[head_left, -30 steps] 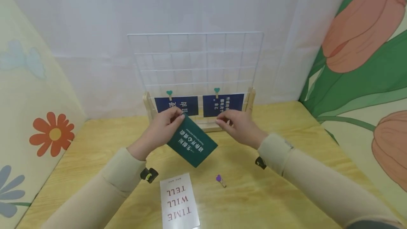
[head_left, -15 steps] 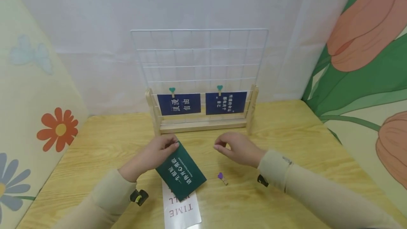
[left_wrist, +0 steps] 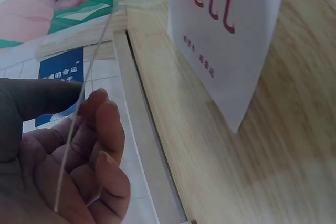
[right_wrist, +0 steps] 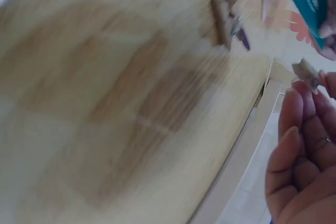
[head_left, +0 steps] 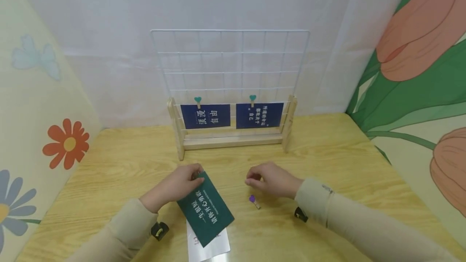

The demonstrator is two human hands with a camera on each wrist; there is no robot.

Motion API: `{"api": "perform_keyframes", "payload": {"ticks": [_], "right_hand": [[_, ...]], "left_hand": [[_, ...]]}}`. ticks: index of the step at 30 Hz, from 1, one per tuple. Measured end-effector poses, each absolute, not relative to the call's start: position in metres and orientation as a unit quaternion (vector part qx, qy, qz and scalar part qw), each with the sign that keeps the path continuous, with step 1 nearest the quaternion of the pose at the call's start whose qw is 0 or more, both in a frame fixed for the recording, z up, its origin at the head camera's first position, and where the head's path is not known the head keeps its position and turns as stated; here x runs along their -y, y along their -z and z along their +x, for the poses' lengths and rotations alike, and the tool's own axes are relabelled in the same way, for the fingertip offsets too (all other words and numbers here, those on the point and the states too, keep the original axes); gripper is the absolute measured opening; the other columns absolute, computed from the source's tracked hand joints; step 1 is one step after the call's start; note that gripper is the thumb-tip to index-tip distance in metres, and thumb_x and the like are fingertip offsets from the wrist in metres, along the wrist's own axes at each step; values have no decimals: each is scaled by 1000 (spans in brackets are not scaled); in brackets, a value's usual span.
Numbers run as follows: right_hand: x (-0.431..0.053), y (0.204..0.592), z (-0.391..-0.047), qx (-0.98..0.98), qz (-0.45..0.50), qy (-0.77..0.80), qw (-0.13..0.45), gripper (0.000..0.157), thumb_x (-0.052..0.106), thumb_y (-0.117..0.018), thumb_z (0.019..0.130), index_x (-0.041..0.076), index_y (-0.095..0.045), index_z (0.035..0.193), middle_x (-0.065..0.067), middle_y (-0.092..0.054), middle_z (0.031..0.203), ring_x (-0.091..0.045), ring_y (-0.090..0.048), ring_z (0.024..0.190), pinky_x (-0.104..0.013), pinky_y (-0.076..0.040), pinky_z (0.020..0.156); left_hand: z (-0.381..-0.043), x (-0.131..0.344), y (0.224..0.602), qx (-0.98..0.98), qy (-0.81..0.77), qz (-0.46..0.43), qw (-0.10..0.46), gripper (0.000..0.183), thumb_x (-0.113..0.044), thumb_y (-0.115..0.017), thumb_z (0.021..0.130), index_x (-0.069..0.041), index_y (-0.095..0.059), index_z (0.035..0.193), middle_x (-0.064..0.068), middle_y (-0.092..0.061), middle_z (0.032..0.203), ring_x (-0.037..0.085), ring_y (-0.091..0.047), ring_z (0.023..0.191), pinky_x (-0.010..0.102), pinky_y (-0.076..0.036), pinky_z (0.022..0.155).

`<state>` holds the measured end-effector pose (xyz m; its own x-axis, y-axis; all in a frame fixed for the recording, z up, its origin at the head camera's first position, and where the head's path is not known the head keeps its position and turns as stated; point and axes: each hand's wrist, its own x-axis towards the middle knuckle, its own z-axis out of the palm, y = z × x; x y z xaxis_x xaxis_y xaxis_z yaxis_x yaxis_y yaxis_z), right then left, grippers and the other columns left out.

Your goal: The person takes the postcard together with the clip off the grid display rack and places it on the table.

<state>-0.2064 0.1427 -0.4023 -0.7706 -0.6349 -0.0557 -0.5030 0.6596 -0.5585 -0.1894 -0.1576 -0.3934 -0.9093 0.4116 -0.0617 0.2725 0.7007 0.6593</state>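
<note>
My left hand (head_left: 174, 187) pinches a dark green card (head_left: 209, 213) with white lettering by its upper corner, above the table. Edge-on, that card (left_wrist: 67, 153) shows as a thin line between thumb and fingers in the left wrist view. Beneath it lies a white card (head_left: 220, 246) with red letters, partly covered. A small wooden clothespin (right_wrist: 306, 73) is pinched in the fingertips of my right hand (head_left: 273, 179); the head view hides it. Close to this hand, a clothespin with a purple heart (head_left: 253, 199) lies on the table.
Behind both hands stands a white wire grid (head_left: 233, 72) on a wooden base (head_left: 233, 142). Two navy cards, left (head_left: 205, 116) and right (head_left: 259, 115), hang on it from teal heart clothespins. Painted panels flank the wooden table (head_left: 123, 165).
Both hands have come back from the grid toward the body and lower. The green card moved with the left hand and now covers more of the white card.
</note>
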Motion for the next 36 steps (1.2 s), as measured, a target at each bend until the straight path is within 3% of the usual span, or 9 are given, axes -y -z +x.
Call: {"api": "perform_keyframes", "payload": {"ticks": [7,13,28,36], "right_hand": [[-144,411,-206,-888,-314,291,170,12,21,-67,102,15,-74,93,12,-66,82,-7,-55,70,-27,-50,66],[-143,420,-203,-881,-309,297,201,14,20,-66,103,18,-71,90,12,-65,80,-6,-58,70,-27,-52,66],[-144,432,-198,-893,-339,253,154,11,19,-69,100,16,-72,89,12,-58,76,-4,-52,69,-27,-49,67],[-139,426,-199,-902,-333,239,135,12,20,-64,102,17,-70,92,13,-60,79,-6,-55,70,-29,-50,68]], "left_hand": [[-187,158,401,-935,-280,185,111,4,-9,-67,98,-6,-68,95,-2,-62,78,14,-56,70,36,-52,66],[-186,156,405,-944,-256,163,127,13,-10,-71,96,-6,-68,107,0,-62,81,15,-57,71,36,-52,65],[-176,152,410,-952,-211,190,117,18,-10,-75,92,-3,-66,106,1,-59,80,16,-55,73,43,-54,72],[-172,152,413,-952,-208,191,116,19,-13,-76,92,-3,-67,106,3,-64,86,18,-60,78,46,-56,77]]}}
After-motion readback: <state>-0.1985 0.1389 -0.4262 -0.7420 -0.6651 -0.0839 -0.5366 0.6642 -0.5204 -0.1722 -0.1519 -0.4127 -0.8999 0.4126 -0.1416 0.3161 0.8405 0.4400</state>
